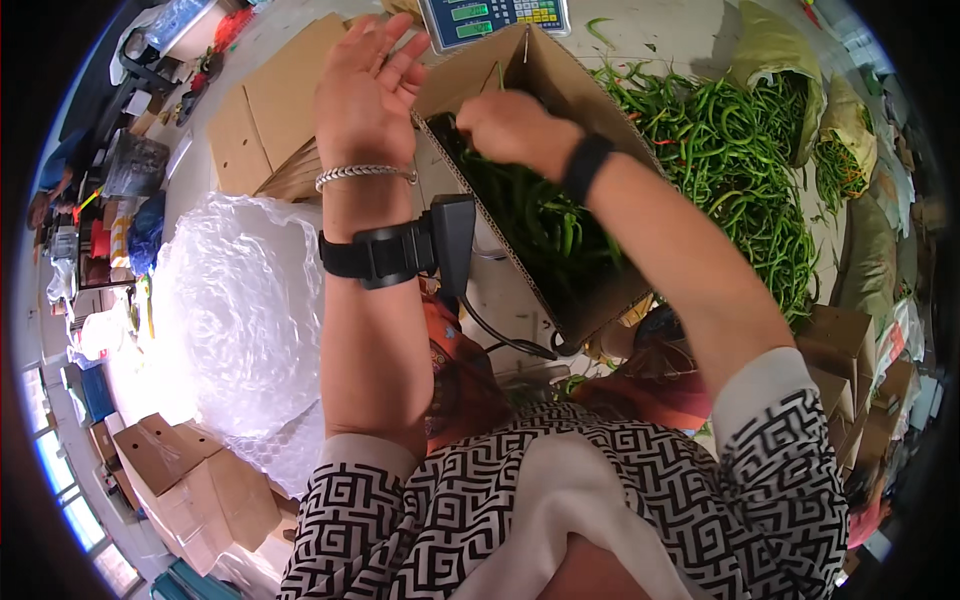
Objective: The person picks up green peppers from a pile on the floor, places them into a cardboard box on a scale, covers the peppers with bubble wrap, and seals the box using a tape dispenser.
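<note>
An open cardboard box (600, 300) holds long green chili peppers (540, 206) and stands in front of me. My right hand (517, 127) is inside the box's far half, over the peppers, with its fingers curled; whether it grips any is hidden. To the left of the box my left hand (371, 97) is raised, palm turned up, its fingers apart and nothing in it. A digital scale (495, 22) with a lit display sits beyond the box. To the right, a big heap of green chili peppers (735, 165) lies spread on the floor.
Woven sacks (780, 37) of peppers lie at the right. Flattened cardboard (262, 105) is stacked at the far left, beside a large roll of bubble wrap (240, 315). Cardboard boxes stand at the lower left (195, 480) and right (836, 345). A black cable (510, 341) runs near the box.
</note>
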{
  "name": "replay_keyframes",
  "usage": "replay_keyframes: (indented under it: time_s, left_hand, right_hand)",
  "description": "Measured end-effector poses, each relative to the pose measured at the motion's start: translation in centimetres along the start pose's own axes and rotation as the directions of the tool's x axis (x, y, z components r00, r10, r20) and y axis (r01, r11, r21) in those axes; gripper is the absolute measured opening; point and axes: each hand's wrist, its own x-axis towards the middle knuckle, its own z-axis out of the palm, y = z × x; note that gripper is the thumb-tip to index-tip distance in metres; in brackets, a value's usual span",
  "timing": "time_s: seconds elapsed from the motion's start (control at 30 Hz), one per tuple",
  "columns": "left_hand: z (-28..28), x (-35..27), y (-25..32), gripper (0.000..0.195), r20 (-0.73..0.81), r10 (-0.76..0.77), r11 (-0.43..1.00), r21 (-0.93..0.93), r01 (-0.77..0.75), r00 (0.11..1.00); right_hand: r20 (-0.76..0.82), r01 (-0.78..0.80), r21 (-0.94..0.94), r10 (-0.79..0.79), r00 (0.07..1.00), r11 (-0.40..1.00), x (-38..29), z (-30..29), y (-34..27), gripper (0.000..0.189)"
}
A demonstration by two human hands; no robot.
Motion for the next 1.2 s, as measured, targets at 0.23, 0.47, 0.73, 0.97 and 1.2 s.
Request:
replay_keyframes:
  time_s: [0.23,0.47,0.73,0.97,1.2]
  left_hand:
    - [-1.0,0.3,0.7,0.039,0.091,-0.017,0.999,-0.041,0.020,0.996]
    - [-0.3,-1.4,1.8,0.036,0.156,0.041,0.972,0.222,-0.075,0.987]
    - [1.9,-3.2,-0.5,0.028,0.587,-0.160,0.813,0.534,-0.231,0.793]
    - [4.4,-4.2,-1.2,0.022,0.553,-0.051,0.607,0.678,-0.414,0.832]
    - [4.9,-4.3,-2.8,0.021,0.632,0.129,0.406,0.669,-0.622,0.764]
  right_hand:
    - [0.177,-0.256,-0.207,0.293,0.939,0.944,2.0,5.2,0.1,0.023]
    - [0.055,-0.090,0.875,0.086,0.995,0.475,-1.6,-3.6,5.3,0.014]
    - [-0.090,0.066,0.871,0.027,0.996,0.486,-9.1,-12.2,1.7,0.012]
    - [-0.087,-0.055,0.800,0.207,0.974,0.598,-12.6,-13.1,2.4,0.013]
    - [-0.408,-0.094,0.326,0.230,0.884,0.941,-12.4,-11.6,2.3,0.019]
